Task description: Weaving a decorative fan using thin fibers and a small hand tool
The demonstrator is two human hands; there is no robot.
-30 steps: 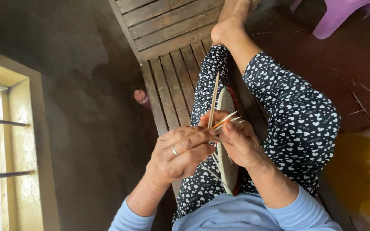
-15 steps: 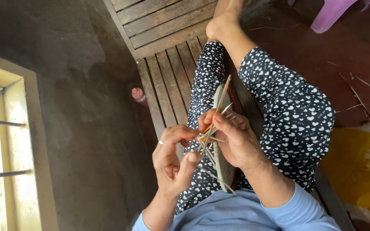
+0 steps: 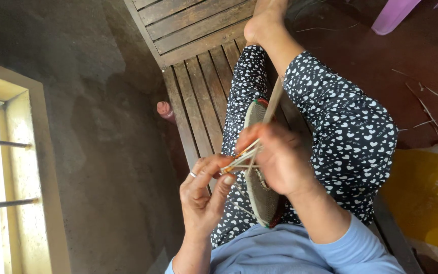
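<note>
Pale straw-coloured splints (image 3: pixel 239 161), thin and flat, fan out where the two hands meet, over the lap of a person sitting cross-legged on a brown slatted wooden table (image 3: pixel 188 91). The left hand (image 3: pixel 204 195), a ring on one finger, has its fingers (image 3: pixel 222 183) pinched on the near ends of those splints. To its right the right hand (image 3: pixel 277 160) is blurred; its fingers curl round the round, flat woven disc of tan fibre with a red and green rim (image 3: pixel 259 195), which stands on edge against the person's dark trousers printed with white hearts (image 3: pixel 351 137). One longer splint (image 3: pixel 274 99) sticks up toward the far side past the disc's top edge.

Judging from the disc, a good part of the weaving is done: the face is tightly coiled and already has a coloured border. The loose splints are not yet worked in, so the edge looks unfinished.

At the far left is a rough grey wall with a barred window opening (image 3: pixel 6 172). On the right lie a dark red floor strewn with stray fibres (image 3: pixel 422 101), a yellow sack (image 3: pixel 427 193) and, far off, a purple plastic chair (image 3: pixel 394 15). The right hand hides much of the working point.
</note>
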